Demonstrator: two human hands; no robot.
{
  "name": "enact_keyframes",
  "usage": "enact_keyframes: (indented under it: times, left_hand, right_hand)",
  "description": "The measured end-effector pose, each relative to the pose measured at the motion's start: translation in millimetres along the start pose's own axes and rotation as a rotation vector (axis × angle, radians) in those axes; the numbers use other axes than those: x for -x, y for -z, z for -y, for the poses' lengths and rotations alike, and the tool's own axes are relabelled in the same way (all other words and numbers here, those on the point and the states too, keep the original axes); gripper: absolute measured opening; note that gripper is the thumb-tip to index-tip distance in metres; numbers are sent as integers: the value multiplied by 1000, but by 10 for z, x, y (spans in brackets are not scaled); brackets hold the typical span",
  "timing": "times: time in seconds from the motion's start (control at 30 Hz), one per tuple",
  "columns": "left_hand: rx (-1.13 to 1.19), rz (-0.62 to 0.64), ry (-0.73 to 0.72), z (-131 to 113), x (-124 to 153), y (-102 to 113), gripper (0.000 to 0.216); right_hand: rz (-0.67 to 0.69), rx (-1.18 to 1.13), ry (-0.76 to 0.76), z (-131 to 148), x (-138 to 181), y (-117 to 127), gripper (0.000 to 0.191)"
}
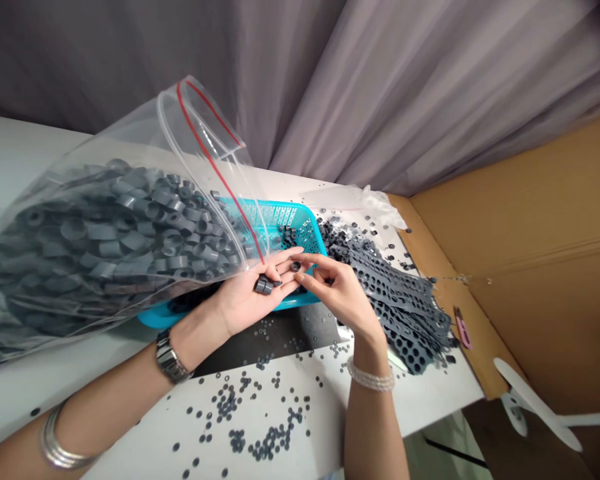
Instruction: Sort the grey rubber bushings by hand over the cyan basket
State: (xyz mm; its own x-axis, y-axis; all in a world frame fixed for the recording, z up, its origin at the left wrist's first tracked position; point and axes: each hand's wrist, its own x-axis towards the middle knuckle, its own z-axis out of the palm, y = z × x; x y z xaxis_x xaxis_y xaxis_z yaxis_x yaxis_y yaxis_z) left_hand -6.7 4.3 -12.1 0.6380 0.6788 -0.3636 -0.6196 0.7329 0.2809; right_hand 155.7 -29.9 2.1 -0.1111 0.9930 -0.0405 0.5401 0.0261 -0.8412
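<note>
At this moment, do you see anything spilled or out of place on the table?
Yes. Many small dark discs lie scattered over the white table, in front of the blue basket. They look spilled because they are loose, outside any container, in uneven clusters.

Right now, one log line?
left hand: palm up, dark pieces on it | right hand: fingertips at dark ring | blue basket: partly hidden
</note>
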Motion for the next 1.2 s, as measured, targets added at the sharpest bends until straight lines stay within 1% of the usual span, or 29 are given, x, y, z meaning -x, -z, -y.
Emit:
enact_keyframes:
  times: [0.1,0.17,0.2,0.27,0.33,0.4,0.47,0.57,0.63,0.8,0.87,0.93,1.0,1.07,1.13,1.2]
  left_hand:
    - [3,-6,23,-2,-11,-10,80]
    - [17,13,29,3,-27,5,81]
    - [25,24,27,7,-34,17,81]
    - [42,40,26,12,-42,37,80]
    - [56,44,35,9,-37,39,80]
    - [60,41,44,-3,-20,20,79]
    - [49,31,47,-16,2,-12,78]
    - [41,15,43,-25,22,-39,76]
    - [53,21,37,-22,23,-28,75]
    - [114,36,34,-12,-8,36,65]
    - [141,24,26,-13,-25,43,61]
    - [158,-8,15,-16,-36,36,59]
    - [151,-48,-5,-21,-37,18,56]
    - [117,-87,-30,-30,-25,-8,53]
    - [74,-128,-66,-41,-9,-37,48]
    - [52,-150,-81,-52,-2,-60,45]
  right_hand:
    - [-24,-30,-8,0,-27,-47,27]
    - [-54,-114,-42,-11,-44,-75,25]
    - [-66,-194,-70,-17,-51,-86,25]
    - [-78,-429,-132,-28,-64,-97,24]
    - [-61,-701,-180,-35,-72,-90,20]
    - [-38,-914,-209,-40,-76,-67,18]
    - [-23,-1033,-232,-44,-78,-38,18]
    - [-21,-1085,-259,-43,-80,-3,19]
    - [-15,-1074,-271,-28,-82,7,19]
    - [12,-955,-311,29,-100,-41,32]
    - [-2,-905,-278,40,-105,-93,32]
    - [-29,-828,-219,51,-97,-150,28]
    - [-48,-685,-154,74,-76,-198,23]
    - [-63,-481,-79,113,-47,-232,20]
    - [-79,-262,-11,153,-24,-254,20]
    - [-90,-97,22,177,-15,-268,20]
